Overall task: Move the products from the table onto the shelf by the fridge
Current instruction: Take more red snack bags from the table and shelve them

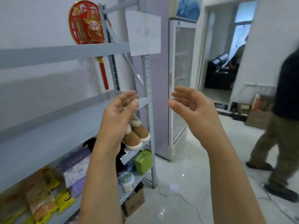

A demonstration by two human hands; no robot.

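Hovering palm to palm before the tall grey metal shelf, the left hand and right hand carry nothing; their fingers are released and loosely spread, a pose that suits someone between loads. The middle board lies bare at hand height, probably the handiest spot for goods; the lower boards hold yellow snack packets, purple cartons, tan fleece-lined boots and a green box. The white glass-door fridge stands just beside the shelf; the counter with any remaining products is out of view.
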